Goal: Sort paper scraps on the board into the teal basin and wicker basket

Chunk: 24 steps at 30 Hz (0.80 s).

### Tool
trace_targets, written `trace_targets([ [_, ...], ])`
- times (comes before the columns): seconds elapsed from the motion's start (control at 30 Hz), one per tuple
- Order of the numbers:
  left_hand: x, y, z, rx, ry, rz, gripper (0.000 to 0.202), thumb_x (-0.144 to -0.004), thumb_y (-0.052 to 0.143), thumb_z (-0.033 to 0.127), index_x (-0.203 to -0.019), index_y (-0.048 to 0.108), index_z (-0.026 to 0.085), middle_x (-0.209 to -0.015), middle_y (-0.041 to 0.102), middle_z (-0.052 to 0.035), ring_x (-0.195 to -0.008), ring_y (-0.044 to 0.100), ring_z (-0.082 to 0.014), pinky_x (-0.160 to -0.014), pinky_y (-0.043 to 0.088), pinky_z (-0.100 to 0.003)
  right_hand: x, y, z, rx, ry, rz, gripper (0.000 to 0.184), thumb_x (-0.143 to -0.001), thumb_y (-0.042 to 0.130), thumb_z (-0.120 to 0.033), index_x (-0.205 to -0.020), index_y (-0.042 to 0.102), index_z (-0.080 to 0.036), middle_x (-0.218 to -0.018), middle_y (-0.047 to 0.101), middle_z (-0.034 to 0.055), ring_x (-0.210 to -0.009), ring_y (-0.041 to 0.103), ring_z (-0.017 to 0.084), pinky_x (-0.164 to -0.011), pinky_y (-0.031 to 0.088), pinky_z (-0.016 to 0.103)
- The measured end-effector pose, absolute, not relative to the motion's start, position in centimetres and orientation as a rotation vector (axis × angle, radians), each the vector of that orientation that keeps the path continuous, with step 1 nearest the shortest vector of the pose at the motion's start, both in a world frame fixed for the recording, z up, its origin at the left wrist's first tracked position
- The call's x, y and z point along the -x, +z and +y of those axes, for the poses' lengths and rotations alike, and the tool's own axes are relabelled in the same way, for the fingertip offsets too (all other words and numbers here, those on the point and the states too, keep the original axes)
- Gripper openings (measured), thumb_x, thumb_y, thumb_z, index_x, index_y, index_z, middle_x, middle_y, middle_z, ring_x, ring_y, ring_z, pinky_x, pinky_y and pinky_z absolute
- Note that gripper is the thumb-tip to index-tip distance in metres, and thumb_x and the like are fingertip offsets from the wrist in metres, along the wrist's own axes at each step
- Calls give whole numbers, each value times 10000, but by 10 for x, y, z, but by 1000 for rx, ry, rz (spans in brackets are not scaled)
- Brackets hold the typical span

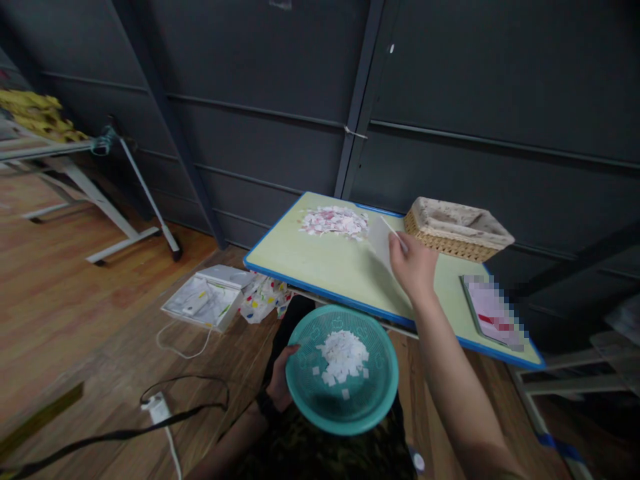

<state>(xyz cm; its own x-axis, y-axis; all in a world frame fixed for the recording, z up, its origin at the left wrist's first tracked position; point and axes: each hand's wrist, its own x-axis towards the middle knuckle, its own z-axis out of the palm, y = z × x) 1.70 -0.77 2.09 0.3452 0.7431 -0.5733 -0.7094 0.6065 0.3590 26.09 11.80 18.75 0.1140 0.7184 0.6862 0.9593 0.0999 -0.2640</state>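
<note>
My left hand (281,381) grips the left rim of a round green plastic sieve basket (350,415), which rests over my lap. A heap of small white paper pieces (344,355) lies in the basket, with a few loose squares around it. My right hand (416,265) is closed on a thin, flat whitish sheet (380,243) with a pale edge, held tilted just above the table (300,257). Whether the sheet touches the tabletop I cannot tell. To its left, a spread pile of white and pinkish paper scraps (334,221) lies on the table.
A cloth-lined wicker basket (450,243) stands at the table's back right. A flat rectangular item (490,313), partly blurred, lies at the right edge. On the floor are an open white box (203,300), a spotted plastic bag (263,297) and a power strip (159,408) with cables.
</note>
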Motion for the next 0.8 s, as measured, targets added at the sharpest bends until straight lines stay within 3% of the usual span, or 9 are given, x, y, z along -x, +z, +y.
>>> trace_targets([
  [0.07,-17,18,-7,-25,928,729,123,-703,629,253,-726,673,140,-594,697,-73,-787,671,-311,-848,468,-446,-257,195,135,1555,-349,-1666,398,-912,325,-411,-970,633,-167,-857,675,112,-775,612,237,-654,381,292],
  [0.2,-17,12,-8,25,919,725,226,-688,637,240,-868,674,110,-760,737,-121,-869,667,-329,-870,453,-472,-238,197,178,1501,-195,-1705,377,-908,331,-444,-979,575,-167,-781,646,85,-723,587,229,-650,381,292],
  [0.4,-14,9,-9,3,944,764,164,-688,635,251,-785,669,124,-727,734,-113,-860,669,-327,-857,460,-465,-243,165,226,1488,169,-1407,362,-848,386,-524,-907,500,-185,-763,598,50,-657,543,180,-582,414,281],
  [0.57,-13,7,-6,-7,917,774,212,-684,636,240,-860,668,125,-788,739,-115,-861,669,-323,-855,462,-468,-273,153,238,1362,514,-969,424,-749,519,-499,-1014,420,-182,-838,587,30,-628,557,144,-501,436,259],
  [0.7,-11,5,-4,-29,920,836,207,-680,641,231,-857,657,127,-786,737,-113,-857,669,-321,-849,465,-469,-278,160,229,1469,211,-1075,386,-687,597,-392,-984,495,-168,-910,611,62,-779,577,184,-668,461,306],
  [0.8,-9,4,-3,-52,923,861,228,-677,640,244,-873,651,127,-804,737,-116,-848,671,-324,-835,473,-471,-270,167,216,1529,-90,-1250,339,-781,510,-392,-1040,552,-177,-937,632,76,-861,572,213,-770,427,325],
])
